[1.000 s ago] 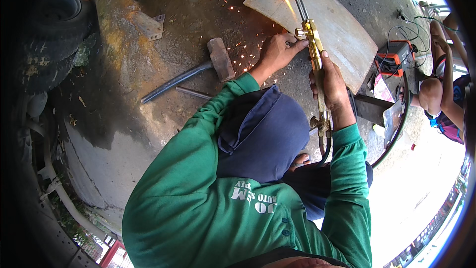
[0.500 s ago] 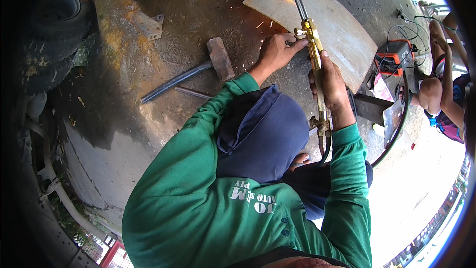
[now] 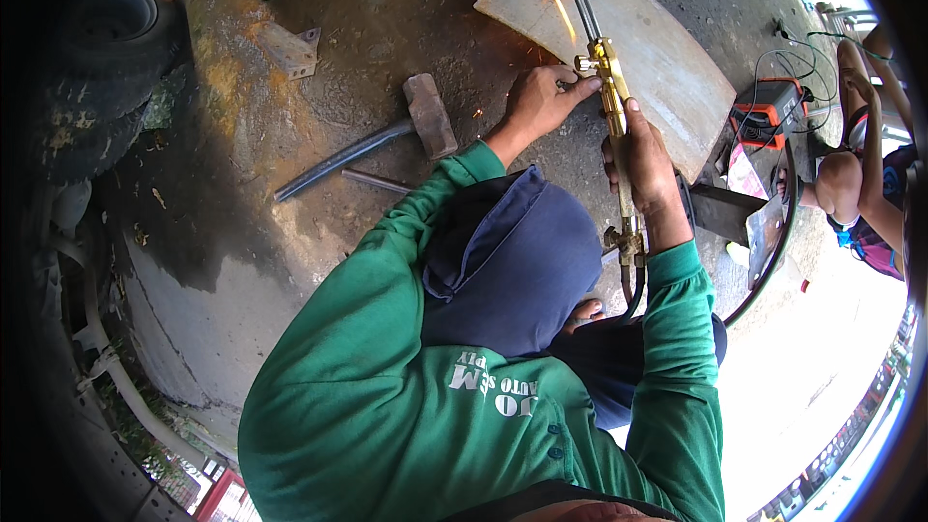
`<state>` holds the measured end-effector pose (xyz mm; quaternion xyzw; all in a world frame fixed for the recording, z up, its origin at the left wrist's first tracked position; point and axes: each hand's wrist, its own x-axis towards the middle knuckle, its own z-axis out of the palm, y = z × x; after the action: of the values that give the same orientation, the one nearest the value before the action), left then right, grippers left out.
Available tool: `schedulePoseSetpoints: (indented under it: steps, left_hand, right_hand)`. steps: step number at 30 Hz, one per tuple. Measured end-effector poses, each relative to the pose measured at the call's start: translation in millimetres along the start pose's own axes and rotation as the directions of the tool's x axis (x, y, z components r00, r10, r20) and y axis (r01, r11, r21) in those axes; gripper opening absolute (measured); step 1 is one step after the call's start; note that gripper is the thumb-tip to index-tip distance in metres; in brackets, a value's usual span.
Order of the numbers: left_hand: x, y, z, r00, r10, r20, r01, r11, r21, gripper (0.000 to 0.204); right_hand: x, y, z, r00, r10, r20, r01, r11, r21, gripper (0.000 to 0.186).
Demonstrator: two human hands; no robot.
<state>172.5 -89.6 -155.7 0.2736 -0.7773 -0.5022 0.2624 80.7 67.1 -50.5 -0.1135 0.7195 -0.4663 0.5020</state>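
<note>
My right hand (image 3: 646, 162) is wrapped around the handle of a brass cutting torch (image 3: 615, 106), which slants up and away. Its bent tip meets a large pale metal plate (image 3: 667, 77) near the plate's far left edge, where a bright glow and an orange streak show. My left hand (image 3: 541, 104) is low at the torch's left side, fingers curled. Its thumb presses against the torch body just below the valve knob; the fingertips are partly hidden. Two hoses (image 3: 633, 295) leave the torch's rear end beside my bent, dark blue-clad knee (image 3: 517, 261).
A sledgehammer (image 3: 430, 116) and a metal rod (image 3: 377, 180) lie left of my left arm. A metal bracket (image 3: 288, 50) and a stacked tire (image 3: 106, 14) are farther left. At right are an orange-black machine (image 3: 770, 111) with cables, metal pieces (image 3: 764, 237) and a seated person (image 3: 860, 164).
The orange streak at the torch tip has grown longer and points back along the plate. Fewer scattered sparks fly near my left hand. Both hands and the torch hold nearly the same place.
</note>
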Motion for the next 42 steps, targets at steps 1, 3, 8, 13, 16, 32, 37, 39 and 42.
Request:
schedulePoseSetpoints:
  steps: [1,3,8,13,16,32,37,39,42]
  left_hand:
    - [0,1,0,1.000,-0.003,0.003,0.003,1.000,0.002,0.044]
    - [0,2,0,1.000,-0.001,-0.006,0.001,1.000,-0.007,0.044]
    - [0,5,-1,1.000,-0.016,-0.005,0.016,1.000,0.026,0.044]
    - [1,4,-1,1.000,-0.020,0.003,0.020,0.998,0.052,0.043]
    - [1,1,1,1.000,-0.011,-0.007,0.011,1.000,0.027,0.042]
    - [-2,4,0,0.998,-0.067,0.021,0.067,0.998,0.022,0.048]
    - [-2,7,-3,0.998,-0.059,0.022,0.059,0.998,0.031,0.048]
    - [-1,7,-4,0.998,-0.055,0.030,0.054,0.998,0.030,0.047]
    - [-1,6,-4,0.997,-0.068,0.047,0.066,0.997,0.030,0.046]
  right_hand:
    - [0,0,0,1.000,0.000,0.001,0.000,1.000,-0.001,0.058]
    - [1,0,0,1.000,-0.008,0.002,0.008,1.000,-0.007,0.058]
    - [1,0,0,1.000,-0.003,-0.012,0.003,1.000,-0.010,0.058]
    - [0,-1,1,1.000,-0.006,-0.014,0.006,1.000,-0.005,0.057]
    - [0,-1,1,1.000,0.016,-0.022,-0.016,1.000,-0.007,0.056]
    - [-2,0,0,1.000,-0.006,-0.010,0.006,1.000,0.003,0.057]
    - [-1,2,1,1.000,-0.003,-0.022,0.003,1.000,-0.006,0.061]
    - [-4,-2,2,1.000,-0.005,-0.011,0.005,1.000,-0.004,0.057]
    - [-4,-3,2,1.000,-0.005,-0.008,0.005,1.000,-0.006,0.056]
